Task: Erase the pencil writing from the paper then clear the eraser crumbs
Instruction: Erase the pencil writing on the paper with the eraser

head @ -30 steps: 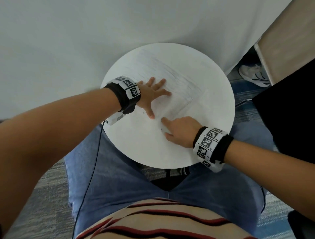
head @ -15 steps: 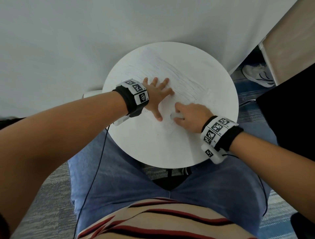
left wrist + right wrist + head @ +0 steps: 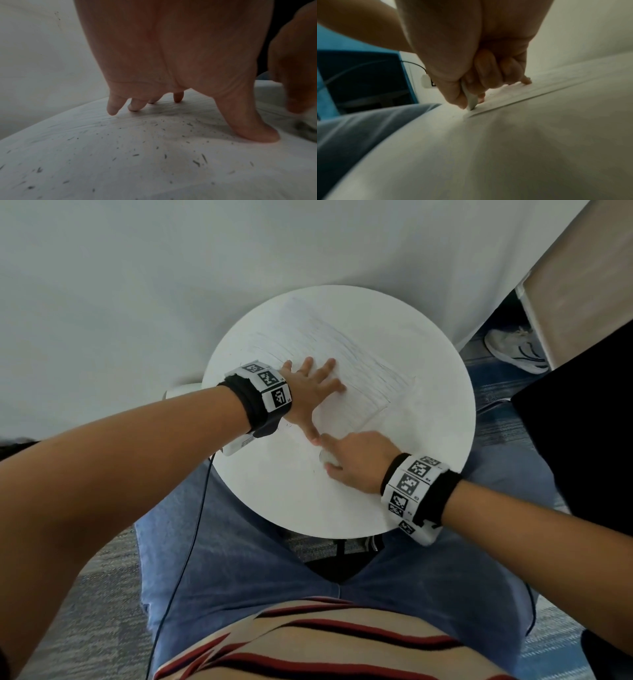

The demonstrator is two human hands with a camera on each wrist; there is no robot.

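Observation:
A white sheet of paper (image 3: 346,364) with faint pencil lines lies on the round white table (image 3: 274,494). My left hand (image 3: 313,392) lies flat with its fingers spread, pressing the paper's near left part. My right hand (image 3: 356,460) pinches a white eraser (image 3: 326,457) and holds its tip on the paper's near corner, just below my left thumb. In the right wrist view the eraser (image 3: 471,100) sits between thumb and fingers, touching the paper's edge (image 3: 522,97). Dark eraser crumbs (image 3: 154,143) are scattered over the paper under my left palm.
The table stands against a white wall (image 3: 171,268), over my lap in blue jeans (image 3: 239,570). A black cable (image 3: 191,542) hangs from my left wrist. A white shoe (image 3: 513,350) and a dark panel (image 3: 582,440) are on the right.
My right hand with the eraser went up and right on the paper, then came back down and left to the near corner. My left hand stays pressed on the sheet.

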